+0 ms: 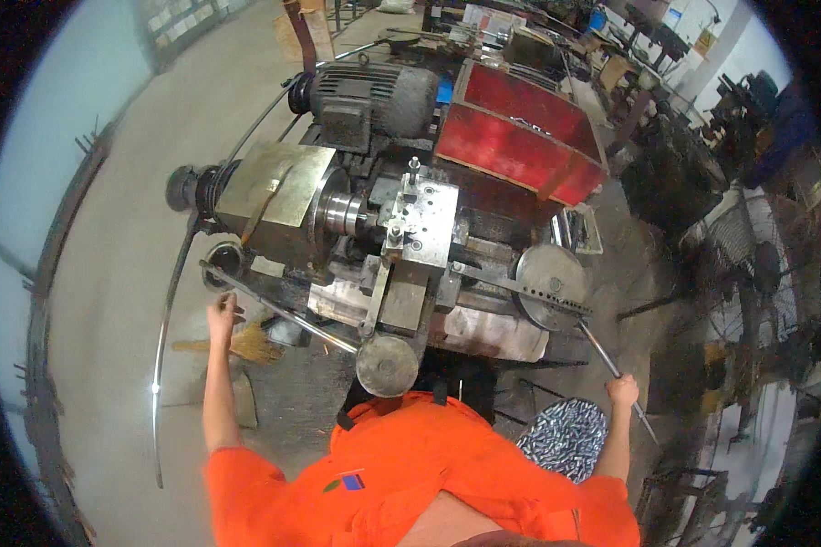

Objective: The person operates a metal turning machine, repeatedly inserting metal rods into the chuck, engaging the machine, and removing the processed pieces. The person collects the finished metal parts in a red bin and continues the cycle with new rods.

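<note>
A metalworking lathe stands before me, with a shiny round chuck and a steel tool block facing it. My right hand is wrapped round a steel lever that slants from a perforated flat bar over a round disc. My left hand is held up at the left, fingers loosely bent and apart, with nothing visible in it. Just beyond it is the end of a long steel handle, which runs to a smaller round disc. A dark round pot sits behind that handle end.
A red open box stands behind the tool block, beside a grey electric motor. A basin of small metal pieces lies by my right forearm. A straw brush is near my left hand. A long rod curves down at left.
</note>
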The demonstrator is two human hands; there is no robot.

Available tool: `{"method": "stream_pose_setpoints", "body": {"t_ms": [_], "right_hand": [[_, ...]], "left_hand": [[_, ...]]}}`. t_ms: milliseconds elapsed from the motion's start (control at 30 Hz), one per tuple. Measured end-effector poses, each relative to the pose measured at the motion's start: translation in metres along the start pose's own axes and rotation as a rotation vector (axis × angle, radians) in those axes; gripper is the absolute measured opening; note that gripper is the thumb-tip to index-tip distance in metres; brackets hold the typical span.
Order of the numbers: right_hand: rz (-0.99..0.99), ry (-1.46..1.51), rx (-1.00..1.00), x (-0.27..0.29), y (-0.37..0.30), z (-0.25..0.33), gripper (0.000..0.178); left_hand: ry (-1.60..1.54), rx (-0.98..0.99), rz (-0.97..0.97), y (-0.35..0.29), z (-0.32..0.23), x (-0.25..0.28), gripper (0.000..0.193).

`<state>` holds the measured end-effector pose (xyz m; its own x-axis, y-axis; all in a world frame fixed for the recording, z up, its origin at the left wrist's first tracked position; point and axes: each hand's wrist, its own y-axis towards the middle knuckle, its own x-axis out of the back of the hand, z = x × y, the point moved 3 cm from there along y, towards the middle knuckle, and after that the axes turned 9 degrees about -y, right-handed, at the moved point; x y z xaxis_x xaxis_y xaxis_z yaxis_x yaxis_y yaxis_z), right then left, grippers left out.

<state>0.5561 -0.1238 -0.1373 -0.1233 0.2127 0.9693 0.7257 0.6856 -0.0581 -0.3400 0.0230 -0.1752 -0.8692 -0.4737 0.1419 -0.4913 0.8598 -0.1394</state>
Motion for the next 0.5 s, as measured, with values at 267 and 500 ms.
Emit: {"method": "stream_pose_setpoints", "body": {"t_ms": [267,500], "right_hand": [[0.425,0.618,0.171,-0.019,-0.114,0.016,0.029],[0.689,1.26,0.045,-0.012,-0.192,0.077,0.032]], "left_hand": [[-0.105,0.011,-0.156,-0.01,-0.041,-0.057,0.031],[-0.022,-0.101,-0.149,0.019,-0.007,-0.047,0.026]]}}
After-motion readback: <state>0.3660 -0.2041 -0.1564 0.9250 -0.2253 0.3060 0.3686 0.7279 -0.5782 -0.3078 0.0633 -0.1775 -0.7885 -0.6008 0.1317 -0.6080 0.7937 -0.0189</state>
